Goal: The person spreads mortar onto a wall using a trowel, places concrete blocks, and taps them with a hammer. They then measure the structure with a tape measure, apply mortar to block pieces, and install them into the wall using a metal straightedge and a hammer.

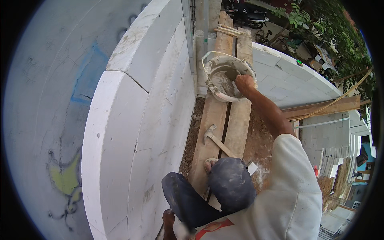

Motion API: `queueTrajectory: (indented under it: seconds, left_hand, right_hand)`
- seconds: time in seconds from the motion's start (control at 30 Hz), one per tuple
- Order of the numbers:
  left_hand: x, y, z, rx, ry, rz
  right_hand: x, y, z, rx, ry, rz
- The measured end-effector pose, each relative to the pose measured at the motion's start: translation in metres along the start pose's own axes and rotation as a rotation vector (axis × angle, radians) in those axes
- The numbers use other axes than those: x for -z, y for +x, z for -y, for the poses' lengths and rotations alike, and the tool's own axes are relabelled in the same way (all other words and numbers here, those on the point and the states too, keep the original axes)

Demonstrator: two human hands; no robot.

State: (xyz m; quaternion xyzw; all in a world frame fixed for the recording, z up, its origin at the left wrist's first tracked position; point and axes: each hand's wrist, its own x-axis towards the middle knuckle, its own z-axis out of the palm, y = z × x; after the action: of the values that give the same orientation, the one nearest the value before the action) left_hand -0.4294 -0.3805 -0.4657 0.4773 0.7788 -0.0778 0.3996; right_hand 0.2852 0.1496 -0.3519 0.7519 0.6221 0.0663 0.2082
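Note:
My right hand (245,83) reaches into a mortar-smeared bucket (217,95) on the planks, its fingers closed round what looks like a trowel. The trowel's grey blade (231,73) shows only in part beside my fingers. Wet grey mortar (222,81) lies inside the bucket, whose wire handle rises at the left rim. Low beside my left knee, my left hand (169,217) is curled next to the white block wall (136,132); whatever it may hold is hidden. A claw hammer (218,140) with a wooden handle rests on the planks between my foot and the bucket.
Wooden planks (208,120) run ahead, with a dark gap between them and soil below on both sides. Loose wood strips (229,31) lie at the far end. Another low block wall (276,70) stands beyond, with a wooden beam (324,107) at right. Motorbikes and foliage are farther off.

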Motion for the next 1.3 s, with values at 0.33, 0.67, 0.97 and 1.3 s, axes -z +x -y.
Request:
queueTrajectory:
  seconds: [0.33,0.67,0.97,1.3]
  left_hand:
    - [-0.014,-0.044,0.04,0.329,-0.106,0.083]
    - [-0.03,-0.067,0.073,0.259,0.076,0.265]
    - [-0.094,-0.07,0.082,0.254,-0.105,0.125]
    - [-0.097,-0.081,0.067,0.276,-0.219,-0.038]
  right_hand:
    - [0.058,-0.065,-0.049,-0.006,0.752,0.295]
    - [0.166,-0.231,0.009,0.231,1.388,0.203]
    - [0.396,-0.371,0.182,0.86,1.452,0.654]
    - [0.489,-0.584,0.413,1.635,0.617,-0.42]
